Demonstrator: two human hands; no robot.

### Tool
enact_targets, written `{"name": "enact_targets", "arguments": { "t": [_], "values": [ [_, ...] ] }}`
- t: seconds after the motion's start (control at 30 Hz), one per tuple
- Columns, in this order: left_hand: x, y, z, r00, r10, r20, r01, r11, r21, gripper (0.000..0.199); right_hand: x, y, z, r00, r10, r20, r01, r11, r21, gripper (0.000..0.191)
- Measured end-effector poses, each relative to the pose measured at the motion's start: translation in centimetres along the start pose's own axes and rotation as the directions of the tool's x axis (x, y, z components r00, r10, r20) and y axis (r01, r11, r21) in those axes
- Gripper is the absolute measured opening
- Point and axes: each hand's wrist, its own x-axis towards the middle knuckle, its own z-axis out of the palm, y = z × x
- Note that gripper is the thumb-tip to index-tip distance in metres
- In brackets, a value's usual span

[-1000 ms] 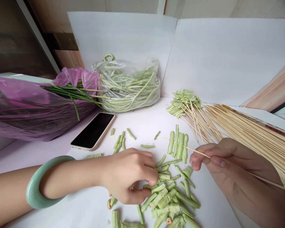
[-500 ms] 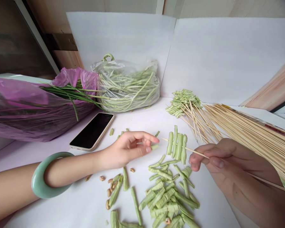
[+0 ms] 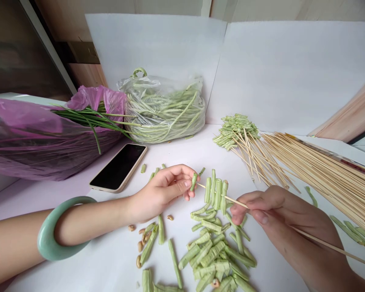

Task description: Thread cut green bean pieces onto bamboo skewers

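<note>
Because your right grip (image 3: 263, 209) pinches a thin pale bamboo skewer (image 3: 322, 244), its tip just beside the short green bean piece (image 3: 194, 181) closed in your left grip (image 3: 166, 190), a slip could jab that hand or split the bean.

No words, brands or numbers can be read anywhere in view; the coloured printed strip (image 3: 322, 152) edging the sheet beneath the bamboo skewers (image 3: 325, 178) is too small and blurred to be made out.

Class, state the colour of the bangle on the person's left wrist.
The bangle is pale jade green, shown best in the head view.
</note>
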Motion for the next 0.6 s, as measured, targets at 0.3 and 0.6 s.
{"name": "enact_targets", "arguments": {
  "t": [0.3,0.6],
  "values": [
    [-0.03,-0.02,0.02,1.000,-0.003,0.002,0.002,0.999,0.037,0.009,-0.10,0.11,0.11,1.000,0.028,0.005,-0.028,0.999,-0.016,0.014],
    [0.00,0.09,-0.11,1.000,-0.003,-0.018,0.005,0.996,0.085,0.011,-0.18,0.24,0.10,0.999,0.030,0.011,-0.030,0.999,0.017,0.012]
  ]
}}
